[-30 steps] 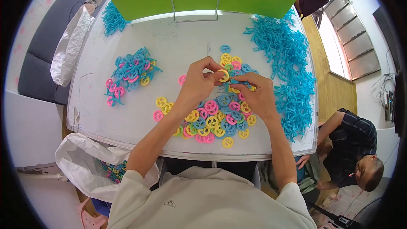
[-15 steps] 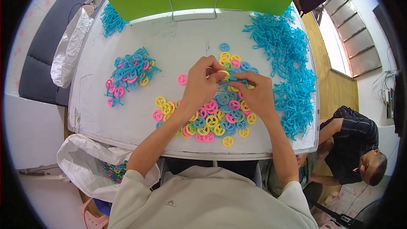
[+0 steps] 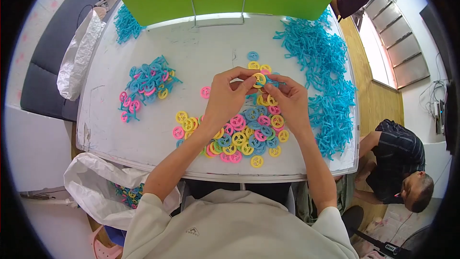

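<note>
While the left hand (image 3: 225, 96) pinched a yellow spoked wheel (image 3: 259, 80) over the loose wheel pile (image 3: 239, 138), presumably to steady it, the right hand (image 3: 293, 101) sat beside it, fingers drawn narrow but their hold impossible to tell.

Bright, even light, overexposed doorway (image 3: 375, 50), soft shadows, fisheye-bent edges, black rounded corners

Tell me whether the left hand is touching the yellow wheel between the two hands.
Touching. The head view shows the left hand with its thumb against the yellow wheel at its left edge.
</note>
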`<state>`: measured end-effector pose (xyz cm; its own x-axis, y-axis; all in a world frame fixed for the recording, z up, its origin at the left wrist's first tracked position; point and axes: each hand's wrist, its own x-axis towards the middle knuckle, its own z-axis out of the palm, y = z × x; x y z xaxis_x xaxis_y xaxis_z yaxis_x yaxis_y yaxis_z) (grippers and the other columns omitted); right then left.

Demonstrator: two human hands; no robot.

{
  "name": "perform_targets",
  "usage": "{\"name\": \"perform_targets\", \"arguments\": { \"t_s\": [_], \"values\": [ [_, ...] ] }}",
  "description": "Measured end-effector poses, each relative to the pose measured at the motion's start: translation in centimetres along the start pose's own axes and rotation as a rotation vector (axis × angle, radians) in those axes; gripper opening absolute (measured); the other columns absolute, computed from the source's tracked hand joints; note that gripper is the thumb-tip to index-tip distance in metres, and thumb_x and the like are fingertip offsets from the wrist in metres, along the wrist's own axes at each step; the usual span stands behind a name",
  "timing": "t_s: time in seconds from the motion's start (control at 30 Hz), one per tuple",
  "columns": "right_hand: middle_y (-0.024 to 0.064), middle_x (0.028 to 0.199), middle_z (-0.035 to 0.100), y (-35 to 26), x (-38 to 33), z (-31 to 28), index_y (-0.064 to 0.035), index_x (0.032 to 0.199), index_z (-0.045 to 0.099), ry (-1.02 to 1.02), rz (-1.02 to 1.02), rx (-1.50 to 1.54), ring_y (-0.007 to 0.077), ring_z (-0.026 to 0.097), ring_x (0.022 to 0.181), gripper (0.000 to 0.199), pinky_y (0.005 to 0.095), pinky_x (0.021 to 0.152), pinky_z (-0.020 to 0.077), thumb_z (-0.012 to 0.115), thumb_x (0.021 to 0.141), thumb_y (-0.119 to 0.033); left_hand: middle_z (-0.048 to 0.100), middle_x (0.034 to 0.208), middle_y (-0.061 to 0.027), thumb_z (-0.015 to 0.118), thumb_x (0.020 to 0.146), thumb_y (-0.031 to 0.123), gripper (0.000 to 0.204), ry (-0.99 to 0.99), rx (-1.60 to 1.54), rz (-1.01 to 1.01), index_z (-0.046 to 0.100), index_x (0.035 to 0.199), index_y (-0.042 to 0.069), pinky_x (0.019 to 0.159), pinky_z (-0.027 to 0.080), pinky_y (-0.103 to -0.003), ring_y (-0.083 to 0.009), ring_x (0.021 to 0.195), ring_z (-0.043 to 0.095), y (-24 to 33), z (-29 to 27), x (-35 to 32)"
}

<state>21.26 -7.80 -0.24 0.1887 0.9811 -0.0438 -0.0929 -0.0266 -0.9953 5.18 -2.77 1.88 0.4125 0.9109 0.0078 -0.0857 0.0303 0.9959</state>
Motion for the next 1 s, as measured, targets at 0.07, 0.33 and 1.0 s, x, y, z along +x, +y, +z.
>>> {"name": "perform_targets", "arguments": {
  "t_s": [0.07, 0.33, 1.0],
  "values": [
    [0.0097, 0.087, 0.068, 0.1, 0.1, -0.2, 0.0042, 0.116, 0.059, -0.003, 0.045, 0.075, 0.0107, 0.065, 0.075, 0.031, 0.021, 0.063, 0.0526, 0.066, 0.088, -0.007, 0.065, 0.098, -0.0104, 0.055, 0.093, 0.003, 0.021, 0.006, -0.015, 0.003, 0.064, 0.111, -0.004, 0.08, 0.057, -0.026, -0.0165, 0.089, 0.066, -0.4, 0.0, 0.1],
    [0.0107, 0.087, 0.069, 0.5, 0.1, 0.1, 0.0043, 0.116, 0.059, 0.037, 0.124, 0.045, 0.0109, 0.066, 0.076, 0.033, 0.0211, 0.064, 0.0537, 0.068, 0.087, -0.009, 0.067, 0.096, -0.0123, 0.055, 0.092, 0.001, 0.018, 0.091, 0.132, 0.074, 0.064, 0.106, -0.006, 0.076, 0.058, -0.027, -0.0163, 0.085, 0.067, -1.3, 0.5, -0.3],
    [0.0037, 0.08, 0.066, -0.2, -0.9, 0.9, 0.0014, 0.109, 0.064, 0.126, -0.207, -0.318, 0.0047, 0.06, 0.068, 0.028, 0.0165, 0.055, 0.0457, 0.072, 0.082, -0.002, 0.063, 0.095, -0.0108, 0.055, 0.09, 0.0, 0.012, 0.039, 0.017, 0.142, 0.061, 0.1, -0.005, 0.071, 0.057, -0.028, -0.0173, 0.081, 0.067, -1.5, -0.2, 0.5]
  ]
}}
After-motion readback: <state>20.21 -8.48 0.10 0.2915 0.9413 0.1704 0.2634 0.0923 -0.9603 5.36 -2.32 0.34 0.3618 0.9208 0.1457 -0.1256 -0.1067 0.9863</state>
